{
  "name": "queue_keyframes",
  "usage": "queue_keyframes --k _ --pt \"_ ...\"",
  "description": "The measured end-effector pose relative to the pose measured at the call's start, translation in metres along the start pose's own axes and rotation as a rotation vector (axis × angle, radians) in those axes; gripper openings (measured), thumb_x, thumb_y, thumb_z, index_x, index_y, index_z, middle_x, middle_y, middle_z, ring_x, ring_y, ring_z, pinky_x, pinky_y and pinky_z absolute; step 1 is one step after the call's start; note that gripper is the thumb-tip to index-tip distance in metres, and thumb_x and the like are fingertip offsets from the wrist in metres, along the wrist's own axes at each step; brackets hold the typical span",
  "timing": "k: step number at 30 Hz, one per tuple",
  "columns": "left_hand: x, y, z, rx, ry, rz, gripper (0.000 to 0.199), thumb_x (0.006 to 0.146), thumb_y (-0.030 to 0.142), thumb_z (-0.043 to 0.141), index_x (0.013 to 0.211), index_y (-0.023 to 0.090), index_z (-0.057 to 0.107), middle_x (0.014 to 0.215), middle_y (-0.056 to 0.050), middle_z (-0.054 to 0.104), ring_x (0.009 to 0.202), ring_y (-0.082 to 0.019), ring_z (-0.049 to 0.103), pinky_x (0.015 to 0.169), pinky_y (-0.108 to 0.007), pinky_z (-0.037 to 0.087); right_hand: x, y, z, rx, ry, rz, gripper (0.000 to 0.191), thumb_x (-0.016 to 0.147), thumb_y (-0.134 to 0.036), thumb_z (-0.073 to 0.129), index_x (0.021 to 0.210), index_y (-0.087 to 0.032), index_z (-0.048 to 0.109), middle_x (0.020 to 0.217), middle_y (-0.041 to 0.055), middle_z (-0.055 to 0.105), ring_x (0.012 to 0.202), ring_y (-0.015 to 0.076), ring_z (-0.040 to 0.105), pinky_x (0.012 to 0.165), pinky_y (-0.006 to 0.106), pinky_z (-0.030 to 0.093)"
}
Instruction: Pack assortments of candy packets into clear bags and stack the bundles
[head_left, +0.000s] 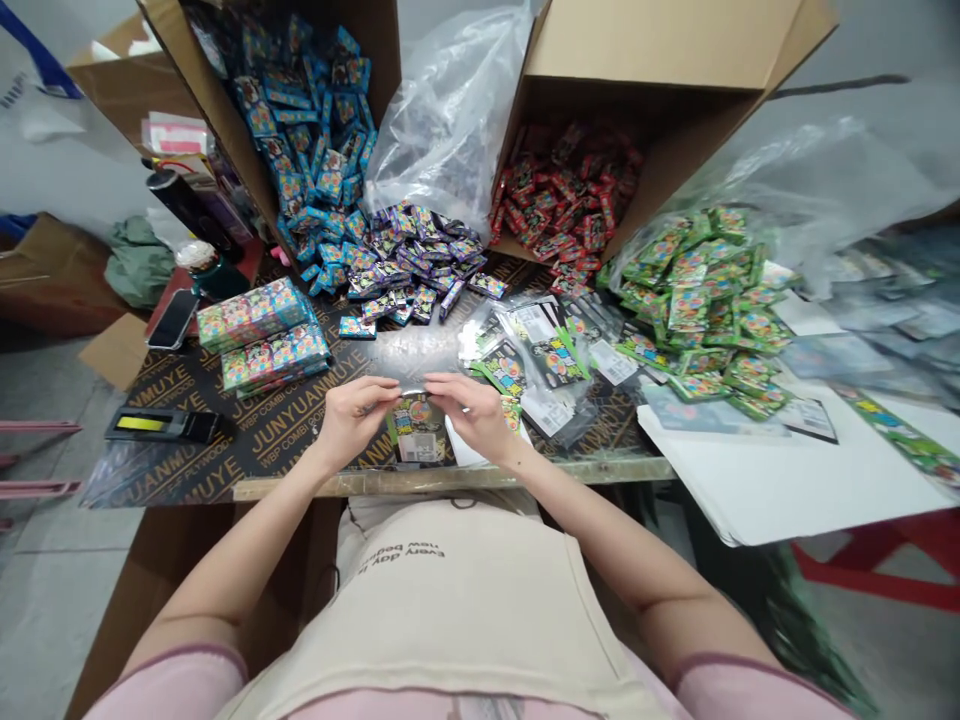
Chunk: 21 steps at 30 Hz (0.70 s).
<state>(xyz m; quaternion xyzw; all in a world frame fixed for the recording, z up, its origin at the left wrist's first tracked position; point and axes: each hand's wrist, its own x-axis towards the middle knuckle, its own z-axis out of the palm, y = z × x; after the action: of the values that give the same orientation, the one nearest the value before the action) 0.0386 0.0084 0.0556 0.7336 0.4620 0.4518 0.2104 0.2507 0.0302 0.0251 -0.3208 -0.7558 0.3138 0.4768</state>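
Note:
Both hands meet over the middle of the dark printed table, at a clear plastic bag (417, 352) that lies flat and shiny. My left hand (358, 415) pinches the bag's near edge at its left side. A short way to the right, my right hand (474, 408) pinches the same edge. Just below the fingers is a printed card packet (420, 435), partly under the bag's edge. Purple packets (420, 255) are heaped beyond the bag. Green-and-black card packs (555, 350) lie to the right.
Blue packets (330, 150) and red packets (570, 195) spill from cardboard boxes at the back. Green packets (705, 290) are piled right, beside a white board (750, 480). Stacked boxes (274, 350), a phone (173, 319) and a black-yellow tool (161, 424) sit left.

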Motion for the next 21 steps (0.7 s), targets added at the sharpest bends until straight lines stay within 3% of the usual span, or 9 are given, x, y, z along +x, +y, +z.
queue_keyframes --k 2,4,6,7,10,12,14,18,21 --pt "0.002 -0.009 -0.011 -0.029 0.144 -0.073 0.005 0.077 0.021 0.072 0.079 0.02 0.076 0.084 -0.006 0.077 0.08 -0.017 0.072 0.076 -0.029 0.058 0.016 0.006 0.008 0.064 -0.014 0.042 0.025 0.092 -0.032 0.057 0.113 -0.024 0.068 0.12 0.0077 0.069 0.101 0.0197 0.069 0.089 0.036 0.057" --pt "-0.003 -0.024 -0.026 -0.041 0.392 -0.192 0.008 0.073 0.024 0.075 0.079 0.018 0.076 0.083 -0.005 0.076 0.081 -0.018 0.072 0.078 -0.031 0.058 0.036 0.023 0.019 0.1 -0.009 0.101 0.045 0.091 -0.04 0.058 0.133 -0.027 0.054 0.136 0.0088 0.059 0.108 0.0217 0.066 0.088 0.038 0.057" --pt "-0.021 -0.043 -0.038 0.0 0.647 -0.357 0.019 0.071 0.03 0.076 0.083 0.016 0.075 0.083 -0.006 0.076 0.079 -0.018 0.071 0.077 -0.032 0.058 0.057 0.049 0.037 -0.01 -0.034 0.143 0.057 0.09 -0.043 0.057 0.142 -0.024 0.044 0.144 0.0127 0.05 0.118 0.0264 0.059 0.093 0.043 0.053" --pt "-0.035 -0.053 -0.042 0.031 0.705 -0.462 0.024 0.07 0.034 0.076 0.086 0.015 0.075 0.082 -0.006 0.075 0.075 -0.018 0.071 0.074 -0.033 0.058 0.066 0.063 0.047 -0.134 -0.082 0.149 0.056 0.089 -0.041 0.059 0.14 -0.021 0.047 0.143 0.0157 0.05 0.124 0.03 0.054 0.098 0.048 0.049" --pt "-0.085 -0.08 -0.041 0.174 0.639 -0.77 0.03 0.066 0.04 0.073 0.081 0.014 0.073 0.072 -0.006 0.072 0.066 -0.019 0.068 0.068 -0.034 0.058 0.095 0.1 0.083 -0.531 -0.322 0.062 0.053 0.084 -0.03 0.066 0.133 -0.014 0.053 0.143 0.0211 0.048 0.136 0.0381 0.039 0.107 0.058 0.034" --pt "-0.113 -0.092 -0.037 0.24 0.612 -0.794 0.03 0.061 0.038 0.076 0.079 0.014 0.073 0.073 -0.007 0.071 0.069 -0.023 0.068 0.069 -0.038 0.058 0.114 0.115 0.106 -0.698 -0.453 -0.08 0.053 0.085 -0.026 0.064 0.135 -0.014 0.05 0.142 0.02 0.049 0.138 0.0375 0.035 0.11 0.06 0.025" --pt "-0.129 -0.097 -0.036 0.381 0.553 -0.722 0.033 0.066 0.042 0.072 0.087 0.017 0.073 0.091 -0.011 0.071 0.087 -0.027 0.068 0.077 -0.041 0.057 0.13 0.122 0.124 -0.795 -0.524 -0.196 0.049 0.089 -0.024 0.058 0.135 -0.013 0.048 0.136 0.0199 0.055 0.136 0.0346 0.038 0.112 0.06 0.02" --pt "-0.124 -0.096 -0.042 0.479 0.426 -0.579 0.031 0.077 0.044 0.066 0.094 0.019 0.072 0.108 -0.013 0.067 0.105 -0.028 0.064 0.093 -0.046 0.051 0.137 0.122 0.138 -0.84 -0.557 -0.245 0.032 0.096 -0.012 0.038 0.121 -0.01 0.056 0.116 0.02 0.065 0.126 0.0284 0.049 0.113 0.057 0.018" --pt "-0.1 -0.092 -0.04 0.515 0.33 -0.503 0.029 0.08 0.041 0.065 0.099 0.02 0.071 0.113 -0.013 0.065 0.11 -0.028 0.061 0.1 -0.047 0.047 0.118 0.119 0.124 -0.782 -0.623 -0.266 0.031 0.097 -0.011 0.034 0.112 -0.01 0.061 0.098 0.0164 0.07 0.11 0.0258 0.059 0.108 0.053 0.027"
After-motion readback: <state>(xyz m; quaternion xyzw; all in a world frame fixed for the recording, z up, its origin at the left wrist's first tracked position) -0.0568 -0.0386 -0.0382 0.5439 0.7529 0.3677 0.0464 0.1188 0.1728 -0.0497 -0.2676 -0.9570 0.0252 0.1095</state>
